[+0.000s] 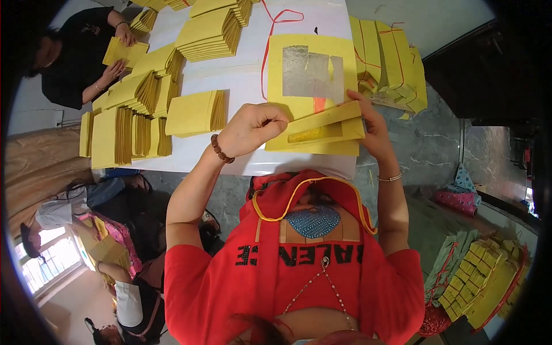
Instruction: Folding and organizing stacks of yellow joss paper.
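Yellow sheet (275, 80) at the near edge of the white table (244, 63)

My left hand (251, 127) is curled, thumb and forefinger drawn together at the left end of a raised flap (325, 117); I cannot tell whether the paper's edge is caught between them. My right hand (376, 129) is at the flap's other end, forefinger reaching up along the sheet; its thumb is hard to make out, so I cannot tell whether it is clamped on the paper.

The flap slants up from left to right along the near part of the sheet, which lies right in front of me. Beyond it, the sheet bears a silvery-grey patch (313, 72) with an orange-red mark (319, 104) just below.

I wear brown beads (219, 150) on my left wrist and a thin bangle (391, 177) on my right.

Past my left hand sits a folded yellow bundle (194, 115), with more yellow stacks (112, 138) further left. Red string (265, 72) trails beside the sheet. To the right stand yellow bundles bound in red (397, 60). Across the table's left side, a co-worker in black (72, 63) has both hands on a yellow piece (129, 54).
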Demonstrator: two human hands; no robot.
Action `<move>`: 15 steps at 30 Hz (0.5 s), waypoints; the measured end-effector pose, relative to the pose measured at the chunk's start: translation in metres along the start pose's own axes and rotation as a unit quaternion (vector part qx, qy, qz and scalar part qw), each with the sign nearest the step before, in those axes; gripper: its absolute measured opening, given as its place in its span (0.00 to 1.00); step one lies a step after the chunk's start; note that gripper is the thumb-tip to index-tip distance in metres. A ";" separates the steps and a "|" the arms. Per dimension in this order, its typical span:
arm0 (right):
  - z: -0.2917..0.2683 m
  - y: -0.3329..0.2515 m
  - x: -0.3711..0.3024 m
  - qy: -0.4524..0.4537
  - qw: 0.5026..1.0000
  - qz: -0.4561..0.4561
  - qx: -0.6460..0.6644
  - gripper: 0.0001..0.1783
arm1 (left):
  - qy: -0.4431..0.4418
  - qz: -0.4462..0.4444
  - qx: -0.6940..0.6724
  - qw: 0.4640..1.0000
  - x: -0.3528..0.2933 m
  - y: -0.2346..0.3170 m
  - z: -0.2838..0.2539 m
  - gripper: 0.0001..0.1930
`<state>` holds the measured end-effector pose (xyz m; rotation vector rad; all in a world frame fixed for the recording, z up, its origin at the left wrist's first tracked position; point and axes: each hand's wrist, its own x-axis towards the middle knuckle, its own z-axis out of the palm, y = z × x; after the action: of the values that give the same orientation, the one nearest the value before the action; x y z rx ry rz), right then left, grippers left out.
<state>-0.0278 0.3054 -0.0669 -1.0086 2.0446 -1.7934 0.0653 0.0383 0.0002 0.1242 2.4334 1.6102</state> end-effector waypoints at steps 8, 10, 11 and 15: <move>-0.004 -0.001 0.003 -0.014 0.999 -0.029 0.003 0.16 | 0.032 0.208 0.302 0.930 -0.004 0.018 0.018 0.16; -0.001 -0.004 0.003 -0.003 1.000 -0.019 -0.013 0.14 | 0.051 0.267 0.335 0.902 -0.001 0.006 0.020 0.19; 0.001 -0.005 0.004 -0.004 1.000 -0.018 -0.012 0.14 | 0.069 0.326 0.367 0.868 0.001 0.002 0.020 0.22; 0.001 -0.010 0.004 0.009 1.000 0.009 0.007 0.12 | -0.003 0.321 0.382 0.866 0.002 0.006 0.015 0.26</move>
<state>-0.0272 0.3021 -0.0567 -0.9709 2.0418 -1.8135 0.0667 0.0544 0.0001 1.1589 3.0552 0.6478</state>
